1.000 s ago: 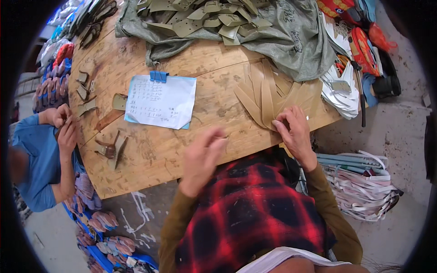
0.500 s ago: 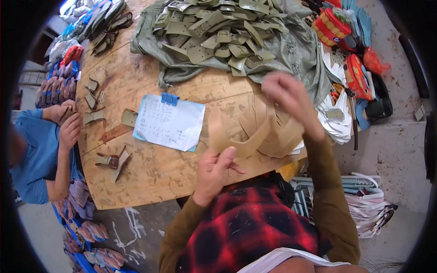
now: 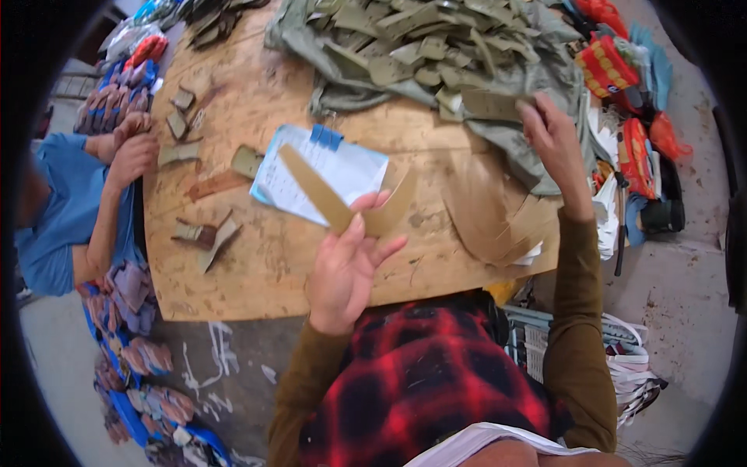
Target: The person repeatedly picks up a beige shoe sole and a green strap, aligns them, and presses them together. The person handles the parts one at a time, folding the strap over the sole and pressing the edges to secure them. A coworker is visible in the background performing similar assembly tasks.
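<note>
A thin, tan V-shaped piece [image 3: 315, 187] is pinched at its bend by my left hand [image 3: 341, 272], above the table's near side. Its two arms spread upward, one over the written sheet [image 3: 284, 188]. At the right, my right hand [image 3: 554, 146] grips the end of a flat olive-green piece [image 3: 492, 106], next to a big heap of similar olive pieces [image 3: 405, 50]. That heap lies on a green woven sack [image 3: 350, 92]. Between my hands, a loose stack of curved tan pieces [image 3: 476, 222] rests on the table.
A blue clip [image 3: 326, 138] holds the sheet to a blue board. Several olive pieces [image 3: 180, 153] lie toward the left of the wooden table [image 3: 257, 288]. Another person in a blue shirt [image 3: 74, 198] works at the left edge. Red bags [image 3: 611, 66] and bundled gloves [image 3: 117, 109] flank the table.
My right hand has moved from above the tan stack to the heap and now holds an olive piece. My left hand has raised and turned the tan piece. The view has shifted.
</note>
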Motion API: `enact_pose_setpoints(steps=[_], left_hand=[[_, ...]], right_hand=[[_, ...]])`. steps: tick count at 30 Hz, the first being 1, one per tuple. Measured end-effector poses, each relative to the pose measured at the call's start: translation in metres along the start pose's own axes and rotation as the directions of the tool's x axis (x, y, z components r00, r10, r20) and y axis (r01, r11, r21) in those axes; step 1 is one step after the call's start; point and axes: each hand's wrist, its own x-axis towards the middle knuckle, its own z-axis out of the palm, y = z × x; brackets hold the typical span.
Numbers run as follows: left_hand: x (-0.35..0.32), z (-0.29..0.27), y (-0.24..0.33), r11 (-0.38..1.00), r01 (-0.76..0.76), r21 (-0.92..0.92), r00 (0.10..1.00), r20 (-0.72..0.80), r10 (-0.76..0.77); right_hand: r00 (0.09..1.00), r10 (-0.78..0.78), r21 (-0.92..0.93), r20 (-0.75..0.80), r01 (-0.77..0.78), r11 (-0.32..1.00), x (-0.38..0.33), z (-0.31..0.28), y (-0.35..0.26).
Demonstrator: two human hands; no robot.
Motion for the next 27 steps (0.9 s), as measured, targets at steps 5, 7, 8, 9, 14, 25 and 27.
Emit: enact_pose_setpoints(steps=[5, 7, 8, 9, 14, 25, 27], left_hand=[[0.003, 0.003, -0.006, 0.987, 0.011, -0.158, 1.000, 0.013, -0.009], [-0.003, 0.003, -0.004, 0.982, 0.020, -0.188, 1.000, 0.015, -0.018], [-0.007, 0.002, -0.003, 0.978, 0.029, -0.205, 1.000, 0.017, -0.026], [-0.011, 0.002, -0.001, 0.975, 0.040, -0.218, 0.999, 0.022, -0.035], [-0.021, -0.003, 0.003, 0.951, 0.005, -0.311, 1.000, -0.023, -0.013], [-0.027, -0.002, 0.001, 0.965, 0.061, -0.255, 0.997, 0.055, -0.049], [-0.027, -0.001, 0.000, 0.970, 0.075, -0.233, 0.996, 0.054, -0.064]], right_hand=[[0.968, -0.222, -0.173, 0.118, 0.240, 0.955, -0.047, 0.046, -0.014], [0.989, -0.028, -0.136, 0.148, 0.048, 0.989, -0.044, 0.055, -0.019], [0.983, 0.069, -0.121, 0.167, -0.049, 0.991, -0.042, 0.059, -0.022], [0.990, 0.051, -0.062, 0.128, -0.043, 0.997, -0.043, 0.071, -0.019], [0.997, -0.045, 0.054, -0.069, 0.048, 0.997, -0.049, 0.099, -0.022], [0.936, -0.332, -0.213, 0.116, 0.350, 0.912, -0.014, 0.100, -0.029], [0.923, -0.379, -0.163, 0.070, 0.385, 0.908, -0.011, 0.107, -0.028]])
